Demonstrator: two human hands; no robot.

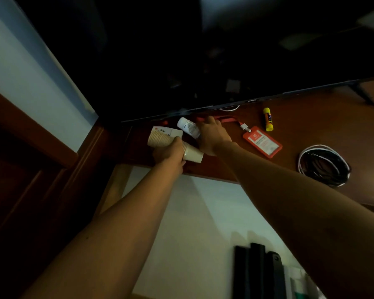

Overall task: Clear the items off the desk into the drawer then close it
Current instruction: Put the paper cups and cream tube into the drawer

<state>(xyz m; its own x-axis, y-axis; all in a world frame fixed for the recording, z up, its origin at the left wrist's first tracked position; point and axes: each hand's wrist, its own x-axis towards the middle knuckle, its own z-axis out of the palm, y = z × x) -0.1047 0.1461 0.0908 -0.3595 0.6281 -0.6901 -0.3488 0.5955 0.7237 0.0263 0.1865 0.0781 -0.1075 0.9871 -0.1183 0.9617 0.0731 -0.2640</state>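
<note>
My left hand [170, 151] grips a stack of paper cups [160, 140] lying sideways at the desk's left end; a small white box [173, 132] sits against the stack. My right hand [212, 134] holds a white bottle [188, 127] just right of the cups, its fingertips by a red lanyard strap [227, 119]. The strap leads to a red badge holder [262, 141] lying flat on the brown desk [289, 130]. A yellow glue stick [268, 119] lies farther right. A coil of black and white cables [324, 165] sits at the desk's near right. The open drawer [203, 212] below has a pale floor.
A large dark monitor [225, 61] hangs over the back of the desk. Dark flat objects [259, 270] lie at the drawer's near end. A pale wall [20, 61] and wooden panelling [30, 169] stand to the left.
</note>
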